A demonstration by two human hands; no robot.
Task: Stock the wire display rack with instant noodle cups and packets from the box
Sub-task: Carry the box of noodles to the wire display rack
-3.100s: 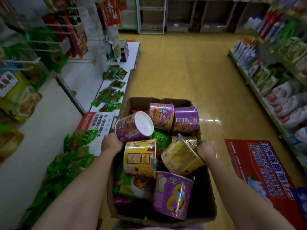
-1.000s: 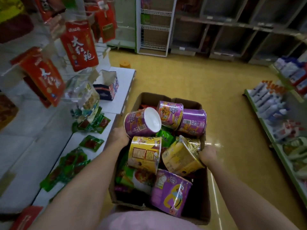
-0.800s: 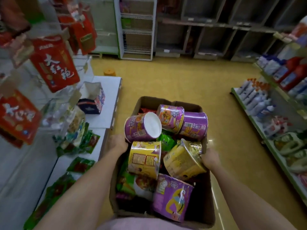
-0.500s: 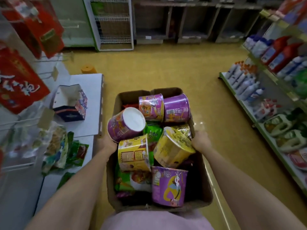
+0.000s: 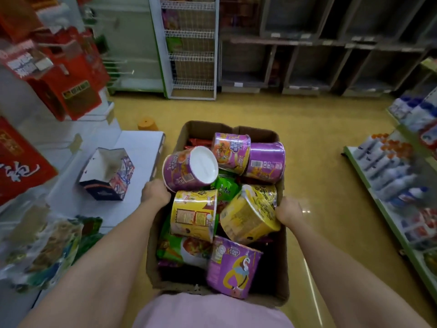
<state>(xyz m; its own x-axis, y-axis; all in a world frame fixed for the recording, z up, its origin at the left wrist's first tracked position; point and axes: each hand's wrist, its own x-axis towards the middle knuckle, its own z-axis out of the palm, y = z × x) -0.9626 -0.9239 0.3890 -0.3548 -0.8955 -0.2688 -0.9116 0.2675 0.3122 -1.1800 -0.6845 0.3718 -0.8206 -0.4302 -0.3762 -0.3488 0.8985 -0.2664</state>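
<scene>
I carry a brown cardboard box [image 5: 281, 263] in front of me, above the floor. My left hand [image 5: 155, 191] grips its left edge and my right hand [image 5: 288, 210] grips its right edge. Inside lie several purple noodle cups [image 5: 189, 170], two yellow noodle cups [image 5: 195, 214] and green noodle packets [image 5: 184, 249], piled loosely. A white wire display rack [image 5: 191, 47] with several tiers stands ahead at the aisle's far end, with a few packets on its upper tiers.
A white low shelf [image 5: 139, 147] on my left holds an open small carton [image 5: 107, 174] and snack bags. Red packets [image 5: 68, 74] hang above it. Shelves of bottles [image 5: 397, 166] line the right. Dark empty shelving [image 5: 331, 55] stands behind. An orange object [image 5: 147, 124] sits on the yellow floor.
I have walked down the aisle with the box in both hands. The wire rack and back shelving have come closer. The cups in the box have barely shifted.
</scene>
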